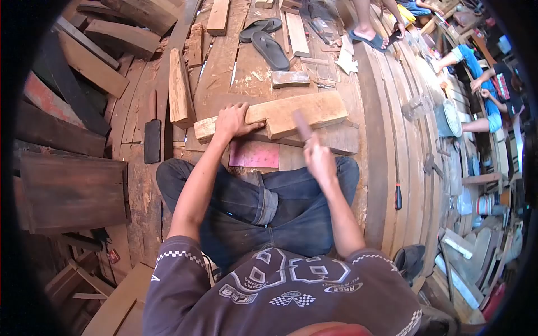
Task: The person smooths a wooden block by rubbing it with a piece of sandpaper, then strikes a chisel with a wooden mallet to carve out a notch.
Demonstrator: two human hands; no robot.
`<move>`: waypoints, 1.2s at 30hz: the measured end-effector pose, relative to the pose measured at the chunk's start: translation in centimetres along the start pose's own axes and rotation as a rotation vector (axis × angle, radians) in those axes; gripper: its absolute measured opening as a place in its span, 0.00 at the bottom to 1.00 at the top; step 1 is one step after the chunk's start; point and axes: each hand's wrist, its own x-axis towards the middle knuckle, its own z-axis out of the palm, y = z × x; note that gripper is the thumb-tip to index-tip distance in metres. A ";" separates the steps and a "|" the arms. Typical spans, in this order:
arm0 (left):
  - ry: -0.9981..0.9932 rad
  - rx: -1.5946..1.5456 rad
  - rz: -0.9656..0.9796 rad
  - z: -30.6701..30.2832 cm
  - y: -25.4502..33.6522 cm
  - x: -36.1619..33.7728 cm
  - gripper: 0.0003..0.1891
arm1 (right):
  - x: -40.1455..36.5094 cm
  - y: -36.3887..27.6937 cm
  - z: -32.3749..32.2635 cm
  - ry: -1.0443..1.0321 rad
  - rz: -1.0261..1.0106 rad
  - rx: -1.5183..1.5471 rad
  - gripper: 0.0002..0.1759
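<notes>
A pale wooden block [322, 108] with a narrower end lies across a darker board [342, 139] in front of my crossed legs. My left hand [234, 120] presses on the narrower part, its fingers wrapped over the wood. In my right hand [320, 159] is a tool, closed in the fingers; its flat brownish blade [302, 124] lies against the block's near side and is slightly blurred. Below the board, near my left hand, sits a pink rectangular piece [254, 154].
Black sandals [270, 50] and a grey block [290, 79] lie beyond the work. A cleaver [152, 134] is at the left, a screwdriver [398, 196] at the right. Planks line the left side. Other people's legs and hands show at the upper right, near a bucket [449, 119].
</notes>
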 end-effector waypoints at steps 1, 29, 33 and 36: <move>0.017 0.015 0.017 -0.1 -0.1 0.1 0.45 | -0.5 0.1 0.0 -0.016 -0.066 -0.002 0.25; 0.045 -0.005 0.011 0.0 -0.2 -0.2 0.44 | 1.5 3.4 -1.6 -0.125 -0.044 -0.029 0.28; 0.069 -0.011 0.012 0.1 -0.1 -0.5 0.44 | 0.5 2.6 -0.3 -0.060 -0.123 0.034 0.27; 0.062 -0.002 0.014 0.0 -0.4 -0.1 0.45 | 1.2 2.9 -1.9 -0.106 -0.142 0.106 0.27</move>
